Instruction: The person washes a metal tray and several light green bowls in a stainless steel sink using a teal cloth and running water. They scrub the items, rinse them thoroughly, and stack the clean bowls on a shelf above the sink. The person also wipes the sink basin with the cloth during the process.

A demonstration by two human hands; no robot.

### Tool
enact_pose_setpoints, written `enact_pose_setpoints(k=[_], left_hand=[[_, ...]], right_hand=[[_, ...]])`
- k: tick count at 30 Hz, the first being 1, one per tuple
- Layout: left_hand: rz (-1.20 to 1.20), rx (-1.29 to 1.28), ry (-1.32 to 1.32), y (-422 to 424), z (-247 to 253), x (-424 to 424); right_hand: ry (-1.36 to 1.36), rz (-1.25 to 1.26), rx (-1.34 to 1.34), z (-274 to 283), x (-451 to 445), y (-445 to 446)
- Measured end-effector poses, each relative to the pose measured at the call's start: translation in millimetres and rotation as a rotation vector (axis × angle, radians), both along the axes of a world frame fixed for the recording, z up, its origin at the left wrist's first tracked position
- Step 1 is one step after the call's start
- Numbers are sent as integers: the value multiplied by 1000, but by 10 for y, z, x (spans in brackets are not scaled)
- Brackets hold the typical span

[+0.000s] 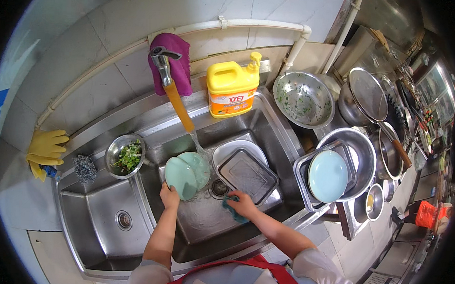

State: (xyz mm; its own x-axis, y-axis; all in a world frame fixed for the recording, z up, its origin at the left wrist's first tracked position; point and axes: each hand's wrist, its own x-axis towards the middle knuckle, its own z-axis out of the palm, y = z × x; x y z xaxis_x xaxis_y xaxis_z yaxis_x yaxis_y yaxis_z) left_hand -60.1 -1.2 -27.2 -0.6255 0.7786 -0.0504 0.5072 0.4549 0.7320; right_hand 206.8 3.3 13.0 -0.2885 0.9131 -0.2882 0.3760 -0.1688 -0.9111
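Observation:
My left hand (170, 196) grips the lower rim of a pale green plate (180, 178), tilted over the large basin of a steel sink (204, 232). A second pale green plate (199, 167) lies behind it, under water running from the faucet's orange hose (180, 108). In my right hand (243, 204) is a bunched dark green cloth (236, 214), held above the basin near the drain (219, 188). Just beyond that hand, a rectangular metal tray (248, 175) rests partly over a white oval dish (240, 148).
A yellow detergent jug (231, 89) stands on the back ledge. Left are a bowl of chopped greens (125, 156), a steel scourer (85, 169) and yellow rubber gloves (46, 149). To the right are a steel bowl with green scraps (304, 99) and a light blue plate (328, 177) on a tray.

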Motion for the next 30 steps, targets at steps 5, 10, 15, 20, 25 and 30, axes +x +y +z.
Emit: enact_pose_setpoints(k=[5, 10, 15, 20, 25, 30], left_hand=[[-153, 144, -230, -91, 521, 217], [-25, 193, -430, -49, 216, 197], [25, 282, -554, 78, 604, 321], [112, 123, -859, 156, 466, 393], [41, -115, -1090, 159, 1017, 435], [-39, 38, -1145, 82, 639, 252]], right_hand=[[317, 306, 223, 449, -888, 228], [-34, 543, 595, 99, -1214, 546], [-241, 394, 436, -120, -966, 612], [-75, 619, 530, 418, -931, 311], [-114, 583, 342, 728, -606, 473], [500, 41, -39, 628, -328, 722]])
